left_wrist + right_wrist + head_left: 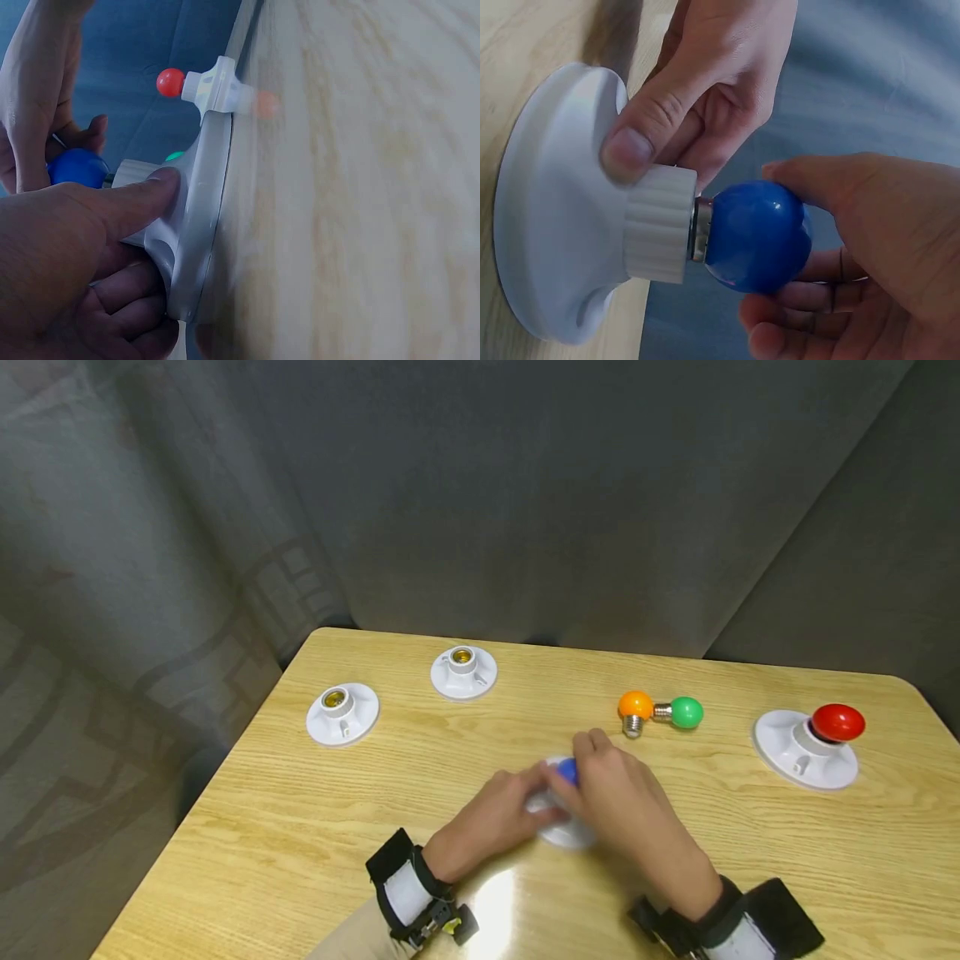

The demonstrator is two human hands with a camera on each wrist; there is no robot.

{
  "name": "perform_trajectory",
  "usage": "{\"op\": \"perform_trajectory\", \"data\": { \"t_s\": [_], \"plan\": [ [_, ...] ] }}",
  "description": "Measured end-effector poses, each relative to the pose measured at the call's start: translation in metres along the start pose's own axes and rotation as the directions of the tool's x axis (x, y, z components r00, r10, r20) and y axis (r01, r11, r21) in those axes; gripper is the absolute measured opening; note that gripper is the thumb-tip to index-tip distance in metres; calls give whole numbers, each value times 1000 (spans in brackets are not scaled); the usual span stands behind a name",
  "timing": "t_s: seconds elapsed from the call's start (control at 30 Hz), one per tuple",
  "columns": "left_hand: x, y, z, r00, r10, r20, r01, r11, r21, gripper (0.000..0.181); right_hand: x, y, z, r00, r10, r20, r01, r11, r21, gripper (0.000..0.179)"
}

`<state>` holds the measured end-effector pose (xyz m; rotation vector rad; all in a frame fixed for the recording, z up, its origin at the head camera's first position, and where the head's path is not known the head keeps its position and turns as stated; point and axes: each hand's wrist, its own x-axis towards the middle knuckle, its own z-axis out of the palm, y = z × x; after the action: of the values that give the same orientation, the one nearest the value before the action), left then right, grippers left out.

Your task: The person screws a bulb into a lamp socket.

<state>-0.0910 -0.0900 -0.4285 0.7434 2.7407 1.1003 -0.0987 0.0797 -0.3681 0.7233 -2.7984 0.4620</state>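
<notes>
Two hands work at the near middle of the bench (300,827). The left hand (498,814) grips a round white holder (562,202) that sits flat on the bench. Its thumb presses on top of the holder's wide bottom, and its other fingers curl at the side. The right hand (618,789) pinches a blue bulb (757,236) between its thumb and fingers. The blue bulb is at the top of this holder. A strip of its shiny metal end shows between the blue ball and the white neck, so it is not all the way down.

Farther back and a bit to the right of the hands, two more bulbs lie on the bench. The orange bulb (636,703) has its metal end pointing to the near side. The green bulb (686,712) is just right of it, with its metal end pointing left at the orange one. I cannot tell if they touch.

Far over on the right, a red bulb (838,723) sits in its own white base (795,760). On the left side are a left socket (342,714) and a far socket (463,673), both white with gold insides. Behind the bench hangs a dark gray curtain (570,510).
</notes>
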Motion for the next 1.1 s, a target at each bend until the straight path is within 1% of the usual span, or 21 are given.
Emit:
{"op": "perform_trajectory", "data": {
  "t_s": [0.07, 0.13, 0.2, 0.23, 0.3, 0.37, 0.43, 0.47, 0.53, 0.63, 0.7, 0.77, 0.93, 1.1],
  "plan": [
    [0, 0, 0, 1000, 19, -9, -19, 1000, 5, 39, -1, 0, -2, 1000, -8, 10, 8, 1000, -3, 42],
    [1, -1, 0, 999, 32, -12, -32, 999, -6, 37, -2, 1, -7, 999, -35, 21, 34, 999, 26, 44],
    [1, -1, -1, 999, 41, -6, -41, 999, -17, 39, -2, 4, -13, 995, -93, 33, 90, 993, 82, 44],
    [1, -1, -1, 999, 38, -4, -38, 999, -21, 42, -2, 6, -16, 990, -135, 38, 130, 985, 114, 43],
    [0, -1, -2, 1000, 23, 2, -23, 1000, -20, 49, -2, 12, -22, 973, -224, 58, 211, 962, 174, 42],
    [1, -2, -3, 1000, 17, 2, -17, 1000, -2, 53, -2, 17, -26, 950, -303, 80, 280, 935, 217, 42],
    [1, -2, -3, 1000, 16, 4, -16, 1000, 6, 53, -2, 21, -29, 930, -355, 95, 324, 914, 242, 42],
    [1, -3, -4, 1000, 19, 4, -19, 1000, 10, 52, -2, 23, -31, 924, -368, 103, 334, 909, 251, 42],
    [1, -3, -4, 1000, 28, 4, -28, 1000, 6, 52, -2, 25, -32, 915, -384, 123, 341, 899, 275, 44],
    [1, -4, -4, 999, 33, 4, -33, 999, 0, 56, -1, 27, -32, 909, -378, 175, 313, 897, 312, 47],
    [1, -4, -4, 1000, 30, 5, -30, 1000, -5, 58, 0, 27, -31, 908, -366, 206, 289, 900, 328, 48],
    [1, -3, -4, 1000, 27, 8, -27, 1000, -9, 59, 0, 27, -30, 910, -354, 216, 274, 904, 328, 48],
    [1, -3, -4, 1000, 21, 10, -21, 1000, -13, 58, -1, 26, -27, 923, -344, 175, 284, 913, 292, 44],
    [1, -2, -3, 1000, 10, 7, -9, 1000, -13, 55, -2, 23, -25, 940, -320, 117, 291, 933, 214, 35]
  ]
}}
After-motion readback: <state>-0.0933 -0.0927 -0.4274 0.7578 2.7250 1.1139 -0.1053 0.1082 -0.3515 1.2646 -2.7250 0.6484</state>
